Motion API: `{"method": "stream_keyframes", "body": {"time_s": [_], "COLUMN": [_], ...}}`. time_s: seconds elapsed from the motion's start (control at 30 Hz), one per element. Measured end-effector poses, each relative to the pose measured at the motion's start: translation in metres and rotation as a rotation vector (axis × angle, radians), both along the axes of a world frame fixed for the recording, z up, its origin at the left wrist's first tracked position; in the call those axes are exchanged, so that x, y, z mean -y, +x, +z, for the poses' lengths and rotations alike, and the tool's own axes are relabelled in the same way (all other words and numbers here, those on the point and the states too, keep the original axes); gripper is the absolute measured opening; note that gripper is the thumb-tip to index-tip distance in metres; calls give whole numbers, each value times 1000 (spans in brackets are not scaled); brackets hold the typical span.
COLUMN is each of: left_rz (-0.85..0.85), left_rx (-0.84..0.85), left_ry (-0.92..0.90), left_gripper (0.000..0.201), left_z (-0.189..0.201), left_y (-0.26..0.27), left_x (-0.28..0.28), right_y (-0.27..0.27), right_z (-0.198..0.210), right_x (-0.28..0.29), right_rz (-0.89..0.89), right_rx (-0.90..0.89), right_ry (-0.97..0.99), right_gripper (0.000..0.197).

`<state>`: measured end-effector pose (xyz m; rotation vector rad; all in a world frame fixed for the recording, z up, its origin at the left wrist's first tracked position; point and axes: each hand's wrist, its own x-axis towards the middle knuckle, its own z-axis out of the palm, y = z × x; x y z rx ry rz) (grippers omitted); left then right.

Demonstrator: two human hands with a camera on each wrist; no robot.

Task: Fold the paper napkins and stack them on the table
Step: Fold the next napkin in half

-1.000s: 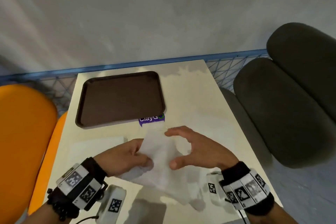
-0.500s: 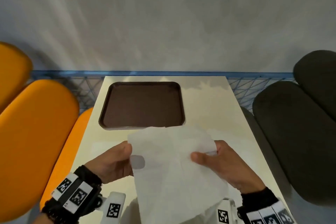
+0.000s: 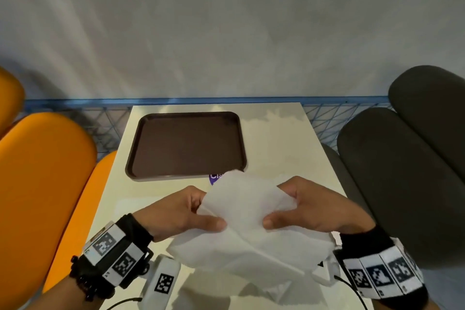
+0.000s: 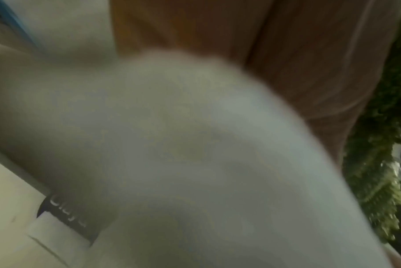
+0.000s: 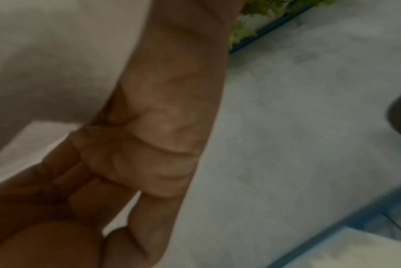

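Observation:
A white paper napkin (image 3: pixel 245 229) is held up above the near part of the cream table (image 3: pixel 289 158), crumpled and sagging toward me. My left hand (image 3: pixel 201 211) pinches its left edge between thumb and fingers. On the other side, my right hand (image 3: pixel 284 209) pinches the right edge the same way. The left wrist view is filled by the blurred napkin (image 4: pixel 195 154). In the right wrist view the fingers (image 5: pixel 167 112) curl beside the white napkin (image 5: pixel 45 63).
An empty dark brown tray (image 3: pixel 186 145) lies at the far left of the table. A purple labelled item (image 3: pixel 215 176) peeks out behind the napkin. Orange seats (image 3: pixel 42 184) stand at the left, dark grey seats (image 3: pixel 407 171) at the right, a blue wire rail (image 3: pixel 201 101) behind.
Both hands lifted the napkin off the table, spread it open half a second ago, and have now drawn closer together so the sheet bunches and sags. The head view swung to centre the table.

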<state>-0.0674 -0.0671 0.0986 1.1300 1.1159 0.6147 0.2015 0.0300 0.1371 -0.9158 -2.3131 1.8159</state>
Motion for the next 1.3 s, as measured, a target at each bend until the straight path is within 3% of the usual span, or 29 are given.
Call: {"method": "stream_keyframes", "body": {"time_s": [0.1, 0.17, 0.2, 0.33, 0.47, 0.53, 0.63, 0.77, 0.87, 0.93, 0.97, 1.03, 1.1, 1.13, 1.2, 1.3], "left_rz": [164, 300, 357, 486, 505, 487, 434, 390, 392, 487, 496, 419, 297, 237, 146, 133], "left_rx": [83, 117, 117, 110, 118, 101, 85, 215, 282, 78, -82, -373, -601, -673, -739, -802], "left_ry": [31, 75, 98, 162, 257, 334, 412, 407, 369, 459, 525, 656, 784, 841, 901, 898], "left_gripper": [38, 28, 28, 28, 29, 27, 47, 27, 46, 47, 38, 21, 22, 23, 23, 21], "left_z": [11, 18, 22, 26, 36, 42, 47, 52, 61, 67, 70, 76, 80, 82, 86, 92], "left_y": [-10, -16, -17, -20, -26, -33, -44, -56, -57, -51, -48, -39, -31, -26, -16, -11], "left_x": [3, 5, 6, 10, 16, 19, 26, 33, 34, 33, 33, 37, 41, 43, 48, 57], "right_y": [24, 30, 28, -5, -26, -28, -29, -29, -23, -16, -14, -14, -26, -35, -56, -79], "right_z": [-14, -25, -31, -42, -18, -6, 5, 6, -7, -15, -16, -12, -2, 2, 5, 2], "right_x": [-3, 7, 13, 31, 33, 32, 35, 35, 30, 26, 26, 26, 33, 38, 48, 54], "right_rz": [-149, -144, -175, -445, -582, -572, -531, -406, -283, -306, -336, -391, -353, -280, -113, -19], "right_rx": [-366, -631, -673, -376, -452, -489, -552, -612, -603, -539, -512, -451, -362, -312, -216, -274], "right_ry": [-284, -568, -617, -267, -104, -8, 108, 240, 192, 214, 245, 382, 570, 645, 734, 761], "right_gripper": [58, 59, 55, 42, 26, 25, 30, 37, 42, 51, 48, 45, 34, 27, 35, 19]}}
